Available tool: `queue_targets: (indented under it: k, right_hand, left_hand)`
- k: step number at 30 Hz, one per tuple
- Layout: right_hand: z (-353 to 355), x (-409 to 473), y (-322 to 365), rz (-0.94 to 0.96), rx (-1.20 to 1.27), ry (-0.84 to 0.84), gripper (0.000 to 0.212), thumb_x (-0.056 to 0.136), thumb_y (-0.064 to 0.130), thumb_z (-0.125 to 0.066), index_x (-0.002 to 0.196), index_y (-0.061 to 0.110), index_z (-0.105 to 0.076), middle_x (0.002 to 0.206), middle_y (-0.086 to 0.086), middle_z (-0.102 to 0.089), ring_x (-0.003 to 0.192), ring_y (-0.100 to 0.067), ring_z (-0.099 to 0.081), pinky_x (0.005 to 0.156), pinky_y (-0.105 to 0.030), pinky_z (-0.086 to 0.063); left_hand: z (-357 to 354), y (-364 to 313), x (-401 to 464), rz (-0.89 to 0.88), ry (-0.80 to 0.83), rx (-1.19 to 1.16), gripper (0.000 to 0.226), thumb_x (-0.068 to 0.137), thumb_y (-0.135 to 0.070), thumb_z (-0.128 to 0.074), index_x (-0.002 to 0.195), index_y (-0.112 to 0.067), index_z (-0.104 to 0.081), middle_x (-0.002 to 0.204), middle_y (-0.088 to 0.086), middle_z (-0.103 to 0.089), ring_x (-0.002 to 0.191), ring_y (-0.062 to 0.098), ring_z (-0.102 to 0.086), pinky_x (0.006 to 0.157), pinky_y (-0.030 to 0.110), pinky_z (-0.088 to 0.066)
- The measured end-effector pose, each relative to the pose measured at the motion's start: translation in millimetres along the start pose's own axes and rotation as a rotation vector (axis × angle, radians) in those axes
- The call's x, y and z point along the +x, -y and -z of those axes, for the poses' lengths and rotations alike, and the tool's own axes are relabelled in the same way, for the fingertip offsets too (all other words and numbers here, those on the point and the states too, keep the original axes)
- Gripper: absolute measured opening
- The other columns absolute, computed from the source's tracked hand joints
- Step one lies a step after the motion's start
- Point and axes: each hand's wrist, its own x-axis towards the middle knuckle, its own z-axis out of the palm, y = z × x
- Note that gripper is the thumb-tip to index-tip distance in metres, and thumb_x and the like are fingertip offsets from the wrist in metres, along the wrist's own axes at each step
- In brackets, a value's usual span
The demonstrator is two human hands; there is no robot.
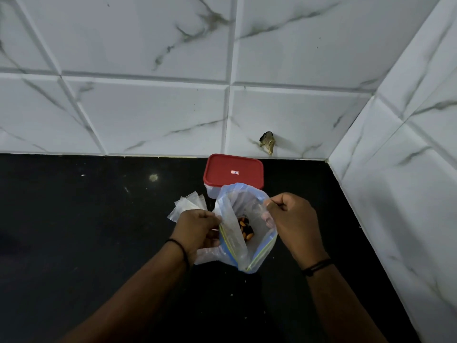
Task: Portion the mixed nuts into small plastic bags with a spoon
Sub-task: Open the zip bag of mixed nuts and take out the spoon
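A large clear zip bag (235, 246) with a blue and yellow seal stands open on the black counter (86, 231). Mixed nuts (245, 229) show at its bottom. My left hand (197, 229) grips the bag's left rim. My right hand (290, 219) pinches the right rim, and the two hold the mouth wide. A few small empty plastic bags (189, 203) lie just behind my left hand. No spoon is in view.
A clear container with a red lid (233, 173) stands behind the bag against the tiled back wall (148, 107). A second tiled wall (395, 169) closes the counter on the right. A small hole (267, 142) marks the back wall.
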Motion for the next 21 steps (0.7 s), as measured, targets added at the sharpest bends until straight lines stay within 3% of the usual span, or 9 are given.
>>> queue_targets:
  k: [5,7,9,11,14,18,20,21]
  right_hand:
    - [2,2,-4,-0.029,0.105,0.007,0.016,0.094,0.015,-0.062,0.080,0.019,-0.070,0.072,0.000,-0.072,0.068,-0.011,-0.070,0.065,-0.031,-0.058]
    - [8,5,-9,-0.152,0.232,0.014,0.020,0.097,0.014,-0.056,0.081,0.015,-0.068,0.074,-0.005,-0.069,0.071,-0.019,-0.067,0.066,-0.034,-0.054]
    - [19,10,-11,-0.374,0.530,0.079,0.024,0.102,0.018,-0.048,0.086,0.013,-0.065,0.077,-0.007,-0.067,0.075,-0.021,-0.064,0.070,-0.034,-0.051]
    - [30,13,-12,-0.581,0.832,0.190,0.026,0.103,0.021,-0.044,0.087,0.012,-0.063,0.074,-0.007,-0.066,0.071,-0.019,-0.063,0.072,-0.035,-0.049]
    - [33,14,-14,-0.718,0.947,0.292,0.030,0.099,0.026,-0.041,0.083,0.012,-0.064,0.069,-0.006,-0.064,0.065,-0.019,-0.060,0.072,-0.035,-0.045]
    - [26,13,-19,-0.772,0.828,0.251,0.035,0.095,0.034,-0.039,0.087,0.012,-0.065,0.081,-0.011,-0.066,0.076,-0.021,-0.058,0.072,-0.034,-0.042]
    - [25,13,-23,-0.781,0.682,0.198,0.034,0.096,0.034,-0.042,0.091,0.010,-0.066,0.083,-0.013,-0.067,0.075,-0.022,-0.060,0.069,-0.034,-0.043]
    - [25,13,-26,-0.773,0.598,0.181,0.034,0.097,0.032,-0.043,0.094,0.009,-0.067,0.084,-0.013,-0.068,0.075,-0.022,-0.061,0.068,-0.034,-0.044]
  left_hand:
    - [4,-15,13,0.094,0.003,-0.475,0.017,0.096,-0.004,-0.044,0.095,-0.003,-0.060,0.087,0.013,-0.061,0.081,0.024,-0.058,0.075,0.041,-0.051]
    - [16,-23,18,0.143,0.075,-0.595,0.012,0.085,-0.003,-0.045,0.087,-0.004,-0.057,0.076,0.009,-0.057,0.070,0.019,-0.054,0.071,0.035,-0.050]
    - [30,-32,23,0.156,0.149,-0.622,0.016,0.077,-0.013,-0.051,0.086,-0.003,-0.059,0.073,0.008,-0.058,0.069,0.019,-0.052,0.071,0.033,-0.046]
    - [38,-39,25,0.148,0.215,-0.547,0.039,0.084,-0.030,-0.053,0.097,0.004,-0.065,0.089,0.014,-0.061,0.082,0.026,-0.056,0.083,0.039,-0.047]
    - [34,-48,23,0.133,0.345,-0.422,0.035,0.081,-0.026,-0.058,0.091,0.005,-0.071,0.096,0.018,-0.068,0.085,0.030,-0.067,0.082,0.046,-0.055]
    - [22,-50,25,0.102,0.374,-0.361,0.023,0.088,-0.018,-0.059,0.084,-0.003,-0.076,0.090,0.015,-0.074,0.075,0.025,-0.072,0.070,0.040,-0.061]
    - [22,-43,31,-0.020,0.286,-0.081,0.007,0.085,-0.015,-0.068,0.082,-0.011,-0.072,0.076,0.006,-0.070,0.059,0.014,-0.065,0.056,0.028,-0.057]
    - [24,-39,33,-0.120,0.211,0.124,0.013,0.079,-0.014,-0.076,0.086,-0.011,-0.066,0.074,0.004,-0.065,0.056,0.011,-0.059,0.051,0.024,-0.052]
